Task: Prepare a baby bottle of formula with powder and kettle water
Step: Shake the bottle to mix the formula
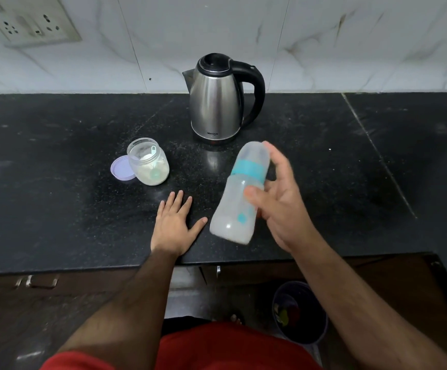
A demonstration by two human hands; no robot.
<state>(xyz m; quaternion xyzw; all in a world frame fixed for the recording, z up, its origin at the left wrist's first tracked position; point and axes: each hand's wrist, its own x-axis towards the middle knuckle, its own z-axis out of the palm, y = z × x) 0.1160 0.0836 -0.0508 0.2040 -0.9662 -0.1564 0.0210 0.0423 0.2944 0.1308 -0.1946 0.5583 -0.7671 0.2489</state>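
Right hand has its grip around the baby bottle, thumb across the front of the body and fingers curled behind it up toward the teal collar. It holds the bottle clear above the tabletop, tilted with the capped top leaning away and to the right; the bottle is blurred, with pale cloudy contents inside. Left hand lies flat, palm down, on the tabletop near its front edge, fingers straight and spread, holding nothing; it sits just left of the bottle's base.

From the head view, the tabletop is black speckled stone, backed by a white marble-look tiled wall with a socket plate at the upper left. A steel kettle with a black handle stands at the back, behind the bottle. An open powder jar with a scoop inside sits to the left, its lilac lid touching its left side. Below the tabletop's edge, a dark bucket rests on the floor.
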